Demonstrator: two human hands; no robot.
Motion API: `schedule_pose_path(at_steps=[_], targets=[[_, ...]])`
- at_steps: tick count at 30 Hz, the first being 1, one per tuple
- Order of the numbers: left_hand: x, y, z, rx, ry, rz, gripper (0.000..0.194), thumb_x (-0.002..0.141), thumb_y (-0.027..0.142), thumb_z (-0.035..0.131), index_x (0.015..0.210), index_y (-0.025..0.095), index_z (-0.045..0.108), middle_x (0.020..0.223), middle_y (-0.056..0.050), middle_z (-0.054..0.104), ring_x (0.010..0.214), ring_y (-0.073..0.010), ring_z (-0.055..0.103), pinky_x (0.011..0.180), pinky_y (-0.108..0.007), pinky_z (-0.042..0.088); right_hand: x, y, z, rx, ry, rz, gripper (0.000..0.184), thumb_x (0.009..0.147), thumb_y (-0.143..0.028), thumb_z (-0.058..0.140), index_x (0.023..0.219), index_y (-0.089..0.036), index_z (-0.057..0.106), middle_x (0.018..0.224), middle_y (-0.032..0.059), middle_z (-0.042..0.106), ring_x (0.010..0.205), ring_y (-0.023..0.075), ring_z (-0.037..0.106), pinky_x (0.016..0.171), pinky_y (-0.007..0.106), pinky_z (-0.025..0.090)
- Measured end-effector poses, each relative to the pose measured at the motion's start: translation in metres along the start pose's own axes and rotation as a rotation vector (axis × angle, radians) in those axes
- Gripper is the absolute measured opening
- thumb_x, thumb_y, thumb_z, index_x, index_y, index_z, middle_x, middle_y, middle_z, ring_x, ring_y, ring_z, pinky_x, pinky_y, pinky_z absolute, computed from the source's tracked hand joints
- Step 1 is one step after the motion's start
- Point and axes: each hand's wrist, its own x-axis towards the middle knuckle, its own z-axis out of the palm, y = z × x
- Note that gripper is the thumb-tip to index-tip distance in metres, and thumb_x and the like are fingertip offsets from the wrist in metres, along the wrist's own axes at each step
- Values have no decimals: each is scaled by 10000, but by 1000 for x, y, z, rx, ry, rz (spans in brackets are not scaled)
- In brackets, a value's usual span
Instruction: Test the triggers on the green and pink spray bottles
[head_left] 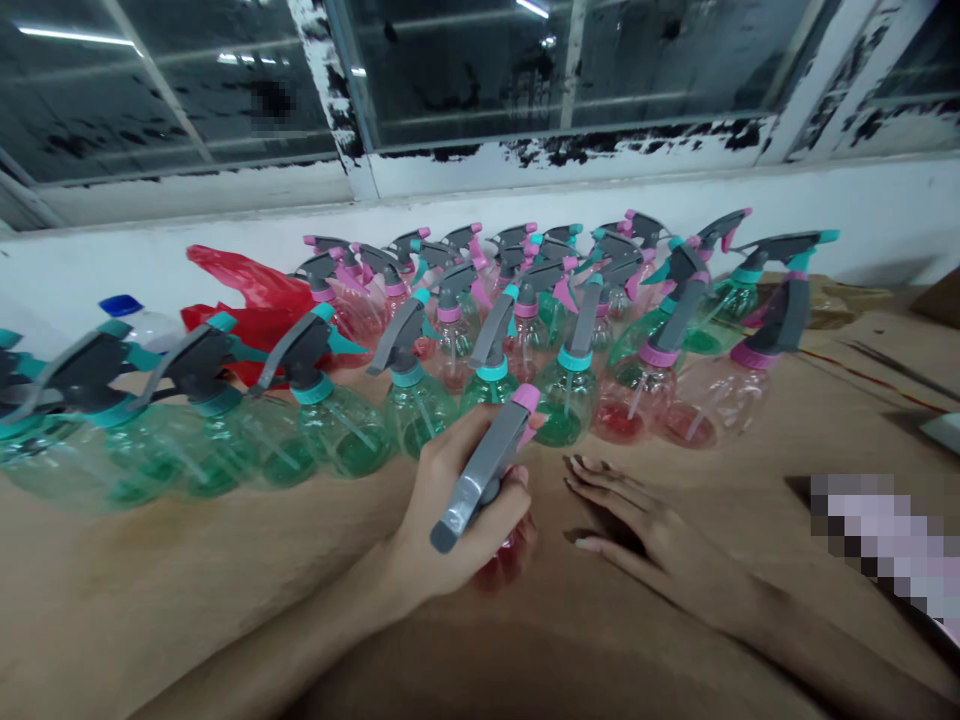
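Observation:
My left hand (457, 510) is wrapped round a spray bottle (491, 465) with a grey trigger head, a pink nozzle and a reddish body. Much of that bottle's body is hidden by my fingers. To its right, my right hand (649, 530) rests over the table with fingers stretched out and nothing in them. Just beyond both hands stands a row of spray bottles, among them a green one with a teal collar (568, 405) and a pink one with a pink collar (637, 395).
Several more pink and green spray bottles (525, 320) crowd behind the front row. A red plastic bag (255, 290) and a blue-capped bottle (142, 325) lie at the back left. Brown paper (825, 300) is at the back right, below the windows (570, 70). The wooden table (225, 590) spreads underneath.

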Motion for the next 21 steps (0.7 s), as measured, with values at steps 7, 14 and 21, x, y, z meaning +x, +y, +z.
schedule_pose_path(at_steps=[7, 14, 21], targets=[[1, 1, 0, -6, 24, 7, 65, 730, 144, 497, 730, 209, 497, 785, -10, 580, 665, -153, 585, 600, -287, 484, 0, -2, -1, -11, 0, -5, 550, 859, -417, 493, 1357, -227, 358, 1382, 55, 439, 1276, 218, 375, 1044, 455, 346], [2, 2, -1, 5, 32, 16, 90, 706, 136, 494, 748, 211, 518, 710, 10, 556, 605, -144, 545, 579, -286, 469, 1, -1, -1, 16, -8, -2, 550, 853, -418, 503, 1353, -233, 366, 1378, 55, 444, 1280, 217, 369, 1042, 455, 347], [3, 2, -3, -39, -2, 47, 112, 701, 123, 475, 747, 214, 521, 780, 4, 559, 600, -127, 550, 590, -283, 479, 1, -1, 0, 42, 10, 14, 516, 850, -403, 513, 1328, -240, 408, 1370, 51, 456, 1272, 219, 381, 1047, 458, 336]])
